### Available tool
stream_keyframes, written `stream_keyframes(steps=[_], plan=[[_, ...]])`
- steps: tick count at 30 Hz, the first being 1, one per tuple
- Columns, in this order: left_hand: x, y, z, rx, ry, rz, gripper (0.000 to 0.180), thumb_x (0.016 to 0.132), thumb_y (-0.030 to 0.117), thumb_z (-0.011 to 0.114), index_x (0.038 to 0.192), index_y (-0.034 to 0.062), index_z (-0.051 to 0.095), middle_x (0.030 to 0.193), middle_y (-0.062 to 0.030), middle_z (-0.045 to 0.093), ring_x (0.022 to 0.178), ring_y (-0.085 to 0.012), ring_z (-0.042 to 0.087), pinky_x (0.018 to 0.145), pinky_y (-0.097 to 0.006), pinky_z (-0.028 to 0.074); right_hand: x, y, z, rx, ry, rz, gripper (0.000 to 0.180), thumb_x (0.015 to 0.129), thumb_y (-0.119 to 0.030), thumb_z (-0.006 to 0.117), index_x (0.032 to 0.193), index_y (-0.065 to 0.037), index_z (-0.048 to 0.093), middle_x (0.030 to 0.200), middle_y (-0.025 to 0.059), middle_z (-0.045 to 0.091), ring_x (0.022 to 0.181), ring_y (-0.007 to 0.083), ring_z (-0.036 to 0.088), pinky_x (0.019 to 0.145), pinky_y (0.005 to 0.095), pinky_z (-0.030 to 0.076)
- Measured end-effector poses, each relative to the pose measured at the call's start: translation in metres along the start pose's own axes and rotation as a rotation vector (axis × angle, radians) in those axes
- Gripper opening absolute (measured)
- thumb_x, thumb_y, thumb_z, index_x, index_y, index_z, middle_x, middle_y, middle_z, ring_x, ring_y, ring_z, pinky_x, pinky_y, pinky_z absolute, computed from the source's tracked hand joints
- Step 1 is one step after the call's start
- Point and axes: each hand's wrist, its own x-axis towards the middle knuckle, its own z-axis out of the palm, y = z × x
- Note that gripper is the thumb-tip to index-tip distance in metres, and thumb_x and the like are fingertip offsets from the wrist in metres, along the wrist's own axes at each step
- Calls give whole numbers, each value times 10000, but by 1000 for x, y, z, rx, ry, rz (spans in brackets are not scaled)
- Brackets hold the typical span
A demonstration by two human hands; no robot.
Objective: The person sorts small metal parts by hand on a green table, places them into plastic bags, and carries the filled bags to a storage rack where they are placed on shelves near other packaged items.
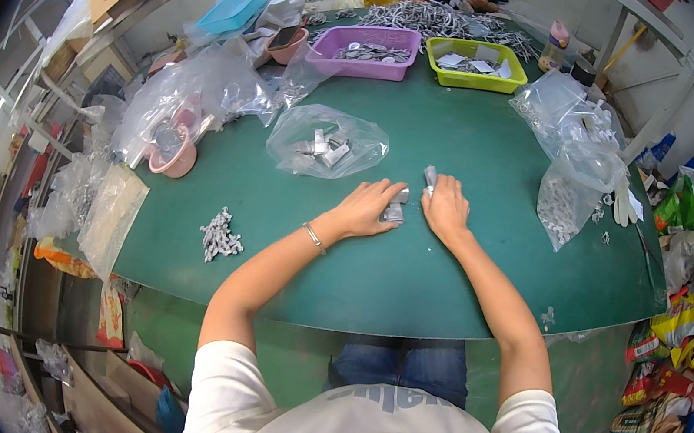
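My left hand (368,209) is at the middle of the green table (460,293), its fingers curled over small grey-white wrapped packets (394,212) that stick out on its right side. A short gap away, my right hand (448,209) is closed on another small grey-white packet (430,176), whose end shows beyond the fingertips. What lies under the fingers of both hands is hidden. Just beyond my left hand rests a clear plastic bag (366,138) with several similar packets (321,148) in it. A loose heap of small grey parts (222,236) lies to the left.
A purple basin (362,68) and a yellow-green basin (475,80) hold grey parts at the back, before a large grey pile (430,19) and another person's hand (483,3). Clear bags (568,189) stand at right. A pink cup (173,160) and plastic bags crowd the left.
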Motion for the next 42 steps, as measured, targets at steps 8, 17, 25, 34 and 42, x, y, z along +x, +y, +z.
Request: stream_keyframes(steps=[8,17,25,34,42], plan=[[-1,24,41,-4,305,-69,326,678,74,643,993,105,562,941,-137,516,899,-308,519,722,-382,458,-10,28,-18,1443,71,782,228,806,-183,461,899,24,482,742,115,538,588,198,504,496,307,421],[9,37,54,-617,801,-305,281,762,-6,578,1043,-12,571,882,-152,612,752,-227,600,659,-289,500,-49,35,-55,2603,-159,1008,216,839,-167,513,1004,-31,480,879,167,520,773,276,552,641,343,519],[28,126,81,-1313,1016,-425,315,809,-15,539,1113,-82,496,1054,-160,540,875,-172,561,732,-265,499,-65,10,-49,2481,82,909,291,874,-295,470,1055,-67,471,1073,136,500,1029,272,487,884,433,404],[48,139,59,-773,836,-79,270,728,-22,439,961,-32,575,1072,-191,506,1115,-336,435,978,-428,277,-41,-3,-76,2531,114,680,382,902,-310,341,1198,-75,401,1155,129,472,1065,298,466,943,454,352],[87,156,13,-951,1060,-377,137,822,150,438,869,36,498,1120,-140,372,1136,-273,344,968,-407,255,4,-24,-128,2152,73,499,461,820,-145,503,1219,11,334,1118,154,454,1082,227,446,943,347,347]])
